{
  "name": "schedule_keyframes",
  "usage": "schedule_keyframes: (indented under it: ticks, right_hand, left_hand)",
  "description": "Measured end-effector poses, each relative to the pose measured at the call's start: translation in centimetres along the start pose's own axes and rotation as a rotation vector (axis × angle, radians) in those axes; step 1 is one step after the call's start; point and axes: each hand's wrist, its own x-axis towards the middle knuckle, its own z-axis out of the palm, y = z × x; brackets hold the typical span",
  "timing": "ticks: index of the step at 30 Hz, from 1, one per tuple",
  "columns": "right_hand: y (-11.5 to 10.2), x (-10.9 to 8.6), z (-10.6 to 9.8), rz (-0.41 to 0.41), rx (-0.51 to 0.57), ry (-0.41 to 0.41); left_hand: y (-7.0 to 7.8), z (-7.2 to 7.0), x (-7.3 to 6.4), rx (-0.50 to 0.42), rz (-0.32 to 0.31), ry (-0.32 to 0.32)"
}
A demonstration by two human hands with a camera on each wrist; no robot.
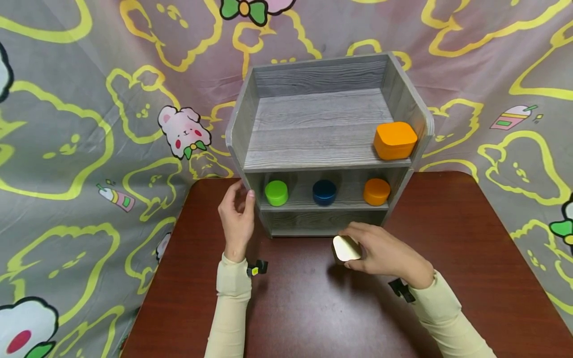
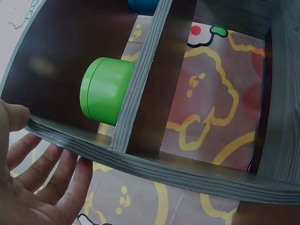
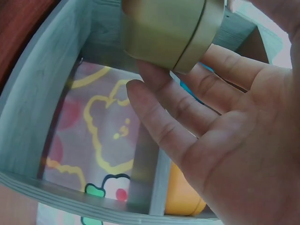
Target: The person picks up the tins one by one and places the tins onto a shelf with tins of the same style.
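Note:
My right hand [image 1: 380, 251] holds a gold square tin [image 1: 346, 248] with rounded corners between thumb and fingers, in front of the lowest level of a grey wood-grain shelf [image 1: 313, 124]. Seen from the right wrist, the tin [image 3: 164, 35] has a lid seam, and fingers curve under and behind it. At the shelf's left side, my left hand [image 1: 237, 219] grips the side panel's edge. In the left wrist view its thumb [image 2: 16, 116] lies on one face of the panel and the other fingers lie along the outside.
On the middle level stand a green round tin [image 1: 276, 193], a blue round tin [image 1: 324, 192] and an orange round tin [image 1: 376, 192]. A larger orange tin [image 1: 396, 140] sits at the top level's right. The shelf stands on a brown table [image 1: 295, 308] before patterned cloth [image 1: 134, 99].

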Motion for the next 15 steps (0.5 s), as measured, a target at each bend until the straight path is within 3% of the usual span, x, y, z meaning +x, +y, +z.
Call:
schedule_keyframes:
  ticks: [15]
  right_hand:
    - [-1.6,0.4,-2.0,0.028,0.009,-0.017]
  left_hand:
    - [0.1,0.0,-0.1,-0.008,-0.016,0.003]
